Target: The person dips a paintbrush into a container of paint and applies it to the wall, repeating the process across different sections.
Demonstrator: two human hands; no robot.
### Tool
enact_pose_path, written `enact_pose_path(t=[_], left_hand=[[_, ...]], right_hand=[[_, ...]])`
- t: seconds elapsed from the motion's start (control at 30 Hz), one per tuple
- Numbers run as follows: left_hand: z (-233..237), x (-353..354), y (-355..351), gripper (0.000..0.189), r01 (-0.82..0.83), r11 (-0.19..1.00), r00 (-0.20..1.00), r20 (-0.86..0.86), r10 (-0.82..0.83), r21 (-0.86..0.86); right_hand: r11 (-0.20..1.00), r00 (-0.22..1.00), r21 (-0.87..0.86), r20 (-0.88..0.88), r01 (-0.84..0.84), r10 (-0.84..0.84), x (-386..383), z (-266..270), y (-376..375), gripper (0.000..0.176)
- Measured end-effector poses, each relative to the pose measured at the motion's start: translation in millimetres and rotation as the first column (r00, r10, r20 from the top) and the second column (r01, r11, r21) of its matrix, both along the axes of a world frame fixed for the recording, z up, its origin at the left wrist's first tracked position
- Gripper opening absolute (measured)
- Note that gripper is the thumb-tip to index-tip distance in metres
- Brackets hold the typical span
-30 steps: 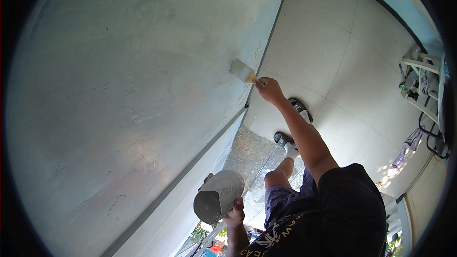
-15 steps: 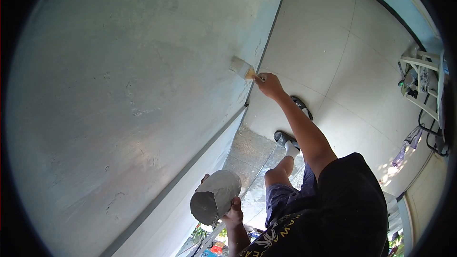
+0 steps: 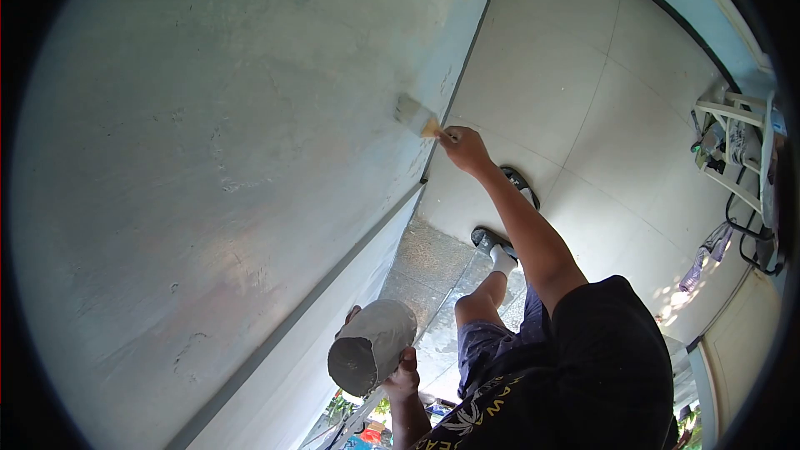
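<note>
My right hand is closed around the handle of a flat paintbrush. Its bristles touch the grey-blue wall near the wall's edge by the floor. Lower down, my left hand grips a cylindrical can, fingers on the far side and thumb on the near side. The can is pale grey and smeared outside, and its round, darker grey end faces up toward me. Patches of uneven colour and small chipped marks show on the wall.
A grey ledge strip runs diagonally along the wall. Large pale tiles cover the floor; speckled darker tiles lie near my sandalled feet. At the right stands a rack with items on it, and a purple cloth is below.
The brush and my right hand have shifted slightly left in view, with the bristles still on the wall. The whole scene has also moved a little left; the can stays in my left hand.
</note>
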State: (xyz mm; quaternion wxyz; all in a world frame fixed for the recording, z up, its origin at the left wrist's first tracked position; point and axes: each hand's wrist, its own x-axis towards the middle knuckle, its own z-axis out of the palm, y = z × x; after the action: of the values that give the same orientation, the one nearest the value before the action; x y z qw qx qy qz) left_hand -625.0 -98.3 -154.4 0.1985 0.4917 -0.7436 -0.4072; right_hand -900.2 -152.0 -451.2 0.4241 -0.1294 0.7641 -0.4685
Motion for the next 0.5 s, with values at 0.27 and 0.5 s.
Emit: enact_pose_path(t=[0.27, 0.5], left_hand=[[0, 6, 1, 0.088, -0.018, 1.000, 1.000, 0.018, 0.018, 0.006], [-6, 3, 1, 0.089, -0.042, 0.999, 0.999, 0.001, 0.042, 0.010]], right_hand=[[0.998, 0.999, -0.036, -0.014, 0.049, -0.050, 3, -9, 11, 0.041], [0.994, 0.988, -0.055, -0.115, 0.099, -0.105, 10, -14, 3, 0.042]])
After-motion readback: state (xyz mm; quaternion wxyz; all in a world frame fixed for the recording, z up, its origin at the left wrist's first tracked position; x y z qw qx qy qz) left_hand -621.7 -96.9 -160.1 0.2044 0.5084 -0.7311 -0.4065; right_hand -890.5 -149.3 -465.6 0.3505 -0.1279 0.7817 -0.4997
